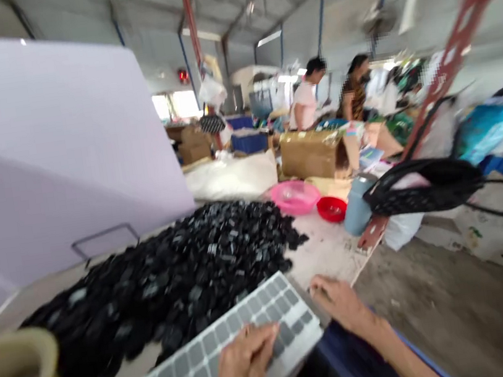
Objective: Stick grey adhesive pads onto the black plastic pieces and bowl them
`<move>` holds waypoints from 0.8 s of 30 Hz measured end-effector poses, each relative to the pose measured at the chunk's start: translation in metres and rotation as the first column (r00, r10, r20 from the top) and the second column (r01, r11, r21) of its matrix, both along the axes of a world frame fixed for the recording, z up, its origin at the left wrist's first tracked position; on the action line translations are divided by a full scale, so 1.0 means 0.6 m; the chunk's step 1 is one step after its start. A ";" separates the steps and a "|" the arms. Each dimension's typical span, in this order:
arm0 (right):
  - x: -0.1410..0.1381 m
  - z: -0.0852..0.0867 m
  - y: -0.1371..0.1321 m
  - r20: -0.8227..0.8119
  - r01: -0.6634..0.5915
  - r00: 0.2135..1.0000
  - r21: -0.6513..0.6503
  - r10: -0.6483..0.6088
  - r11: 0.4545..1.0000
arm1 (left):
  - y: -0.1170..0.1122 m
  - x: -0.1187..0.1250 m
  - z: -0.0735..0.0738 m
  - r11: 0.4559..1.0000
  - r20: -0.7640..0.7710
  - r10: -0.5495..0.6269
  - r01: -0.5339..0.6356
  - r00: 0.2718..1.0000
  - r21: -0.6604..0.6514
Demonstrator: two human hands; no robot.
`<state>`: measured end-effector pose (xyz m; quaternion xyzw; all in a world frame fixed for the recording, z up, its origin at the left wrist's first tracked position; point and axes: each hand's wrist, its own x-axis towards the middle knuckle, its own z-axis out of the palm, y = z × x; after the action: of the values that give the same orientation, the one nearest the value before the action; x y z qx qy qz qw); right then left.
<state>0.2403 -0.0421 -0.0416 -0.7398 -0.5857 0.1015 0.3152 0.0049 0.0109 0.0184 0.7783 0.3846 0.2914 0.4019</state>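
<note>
A long white tray (pixel 190 367) with a grid of grey square cells lies across the front of the table. My left hand (pixel 246 367) is over the tray's right part, its thumb and fingers pinched together; whatever they may hold is hidden. Just off the tray's right end, my right hand (pixel 341 305) has its fingers curled closed, and I cannot make out anything in them. Behind the tray spreads a large heap of small black pieces (pixel 234 234), some with shiny faces. Motion blurs their shape.
A cream tub (pixel 46 361) with dark contents stands at the left. Beyond the heap are a pink basin (pixel 296 198), a red bowl (pixel 332 209) and a blue-grey tumbler (pixel 358 208). A black bag (pixel 424 186) hangs by a red post (pixel 450 70). Two people stand farther back.
</note>
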 end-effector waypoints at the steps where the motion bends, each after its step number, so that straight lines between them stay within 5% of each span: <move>1: 0.003 0.000 -0.002 -0.021 -0.025 0.999 -0.025 0.025 0.999 | 0.008 -0.007 -0.012 1.000 0.002 -0.008 0.008 1.000 -0.005; 6: 0.005 0.011 -0.006 -0.056 -0.097 0.994 -0.075 0.093 0.992 | 0.029 -0.020 -0.048 1.000 -0.010 -0.001 0.001 1.000 0.008; 12: -0.002 0.026 0.015 0.006 -0.122 0.992 -0.048 0.122 0.991 | 0.027 0.028 -0.047 0.982 -0.182 -0.137 0.158 0.974 0.107; 16: -0.001 0.026 0.041 0.053 -0.150 0.987 -0.055 0.152 0.987 | 0.039 0.065 -0.055 0.895 -0.386 -0.186 0.318 0.903 0.312; 20: 0.002 0.022 0.056 0.094 -0.190 0.976 -0.069 0.196 0.979 | 0.052 0.085 -0.060 0.864 -0.565 -0.184 0.407 0.804 0.297; 24: 0.008 0.022 0.062 0.123 -0.242 0.960 -0.084 0.251 0.967 | 0.053 0.088 -0.056 0.858 -0.591 -0.174 0.416 0.787 0.301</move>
<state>0.2449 -0.0051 -0.0285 -0.6766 -0.6890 0.1102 0.2352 0.0579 0.0424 -0.0151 0.9467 0.2819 0.0647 0.1422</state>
